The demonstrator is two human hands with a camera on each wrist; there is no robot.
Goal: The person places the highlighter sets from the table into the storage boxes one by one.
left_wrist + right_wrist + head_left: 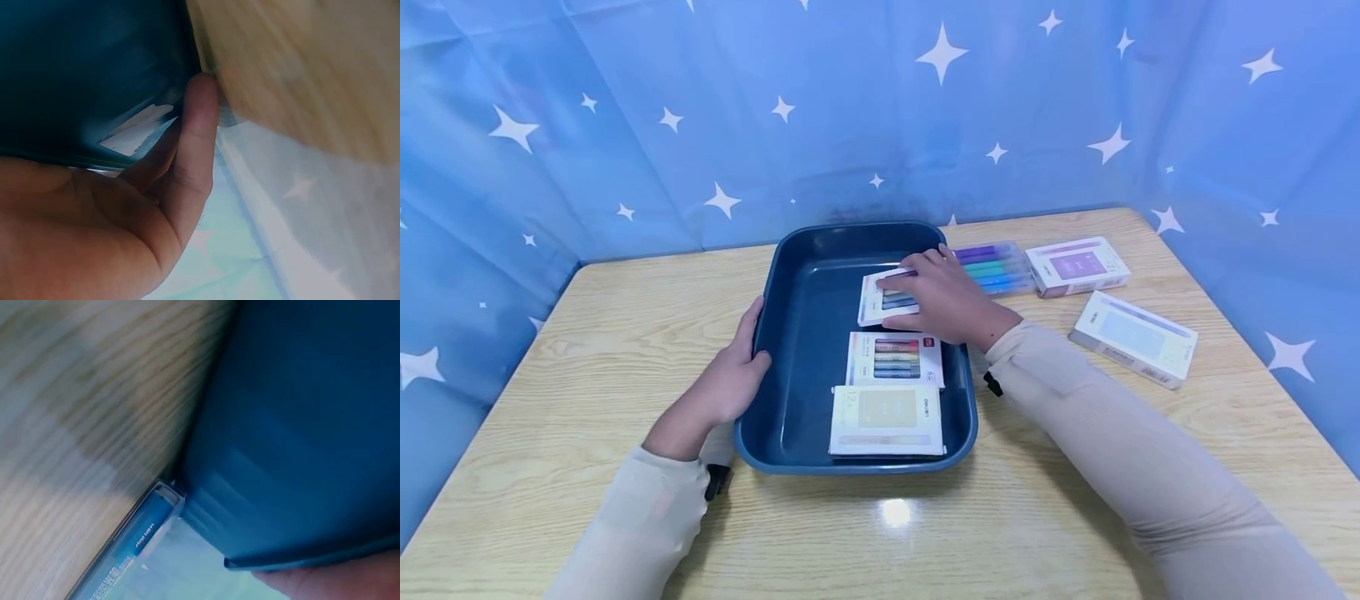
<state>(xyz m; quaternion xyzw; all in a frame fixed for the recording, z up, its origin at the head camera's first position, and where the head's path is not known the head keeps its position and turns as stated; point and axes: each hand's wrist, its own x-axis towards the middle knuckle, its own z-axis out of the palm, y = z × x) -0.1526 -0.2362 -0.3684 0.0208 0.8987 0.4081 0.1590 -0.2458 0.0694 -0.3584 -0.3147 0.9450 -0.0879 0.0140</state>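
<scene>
My left hand (730, 379) holds the left wall of a dark blue plastic tray (797, 367); its thumb lies over the rim. In the left wrist view its fingers (199, 119) lie along the tray's outer wall. My right hand (943, 296) grips a white crayon box (870, 302) inside the tray at the right, its thumb and forefinger spread across the window. Much of that box is hidden under the hand. Nearer me in the tray lie another windowed crayon box (861, 358) and a white box with a yellow panel (887, 417).
Right of the tray, a clear case of colored markers (992, 267) lies against its outer wall. Farther right are a white box with a purple panel (1078, 265) and one with a pale blue panel (1135, 337). A blue starry curtain (850, 108) hangs behind the wooden table (625, 333).
</scene>
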